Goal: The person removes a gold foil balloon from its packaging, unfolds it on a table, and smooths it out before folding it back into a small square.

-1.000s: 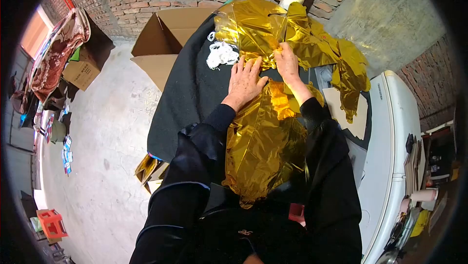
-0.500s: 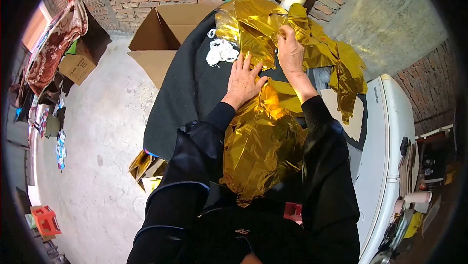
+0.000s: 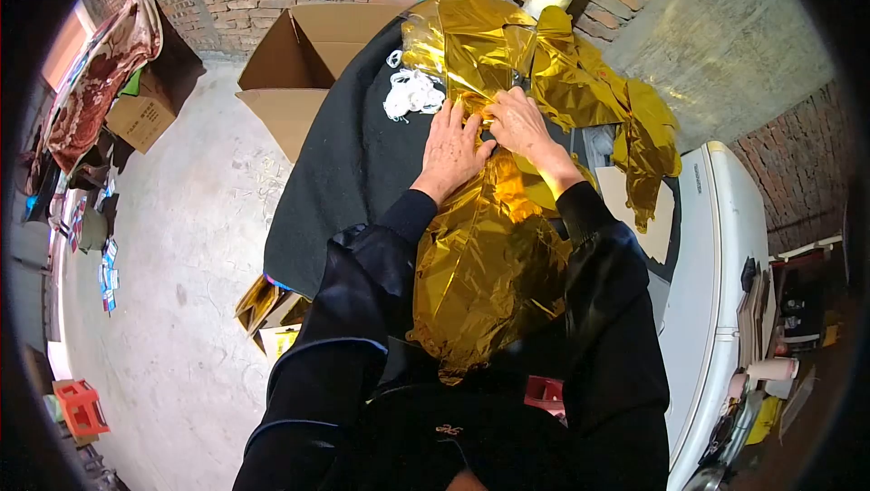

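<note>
Gold foil (image 3: pixel 480 287): crumpled and shiny, it lies on the black-covered worktop (image 3: pixel 313 210), between the person's sleeves and running back toward the body.
Left hand (image 3: pixel 450 151): laid flat with the fingers spread, pressing down on foil near that sheet's far end and gripping nothing. It has hardly moved over the last second.
Right hand (image 3: pixel 524 128): the change is in this one. Half a second ago it was held up with curled fingers, off to the right of its partner; now it has come down, fingertips lowered to the foil, just beside the left thumb. Whether it pinches the film or only presses on it, I cannot tell.
Meeting point: both hands now bear on one small area of foil, so, as I judge it, the work has gone from one hand steadying alone to the two acting together.
Far foil (image 3: pixel 476 42): more gold film beyond the fingertips, with hanging foil (image 3: pixel 648 128) drooping on the right; any join to the near sheet is hidden under the hands.
White loops (image 3: pixel 412 94): a loose pile on the black covering, left of the foil, untouched.
Cardboard box (image 3: pixel 322 47): open, beyond the worktop's left edge.
</note>
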A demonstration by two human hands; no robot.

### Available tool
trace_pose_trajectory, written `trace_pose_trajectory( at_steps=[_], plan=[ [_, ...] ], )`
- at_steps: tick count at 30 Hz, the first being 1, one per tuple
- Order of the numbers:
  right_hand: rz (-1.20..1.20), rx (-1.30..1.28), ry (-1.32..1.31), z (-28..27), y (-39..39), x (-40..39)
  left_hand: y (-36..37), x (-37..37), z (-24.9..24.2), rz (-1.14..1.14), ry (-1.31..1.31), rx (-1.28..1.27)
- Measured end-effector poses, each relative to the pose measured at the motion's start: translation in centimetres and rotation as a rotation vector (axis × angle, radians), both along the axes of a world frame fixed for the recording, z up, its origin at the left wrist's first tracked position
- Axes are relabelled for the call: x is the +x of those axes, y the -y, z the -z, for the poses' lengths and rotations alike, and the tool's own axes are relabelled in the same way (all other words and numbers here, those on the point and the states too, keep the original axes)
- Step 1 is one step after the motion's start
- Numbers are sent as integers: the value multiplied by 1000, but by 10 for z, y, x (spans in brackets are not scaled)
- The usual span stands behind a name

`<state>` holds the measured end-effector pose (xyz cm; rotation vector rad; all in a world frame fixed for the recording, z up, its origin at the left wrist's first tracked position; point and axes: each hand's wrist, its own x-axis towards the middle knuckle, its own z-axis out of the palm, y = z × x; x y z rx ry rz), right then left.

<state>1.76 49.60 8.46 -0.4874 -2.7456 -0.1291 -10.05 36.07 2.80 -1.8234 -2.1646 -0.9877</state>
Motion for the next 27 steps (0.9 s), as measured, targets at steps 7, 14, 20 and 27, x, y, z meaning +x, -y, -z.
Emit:
trace_pose_trajectory(
  at_steps=[7, 14, 20, 27],
  plan=[
    [131, -61, -29, 4, 3, -2, 1, -1, -1, 9, 13, 11],
    [108, -163, -155, 17, -4, -8, 1, -1, -1, -1, 3, 20],
    [165, -334, -256, 15, -8, -7, 2, 1, -3, 8, 23, 67],
    [125, -429, -258, 13, -18, -3, -1, 0, 4, -12, -38, 81]
  ],
)
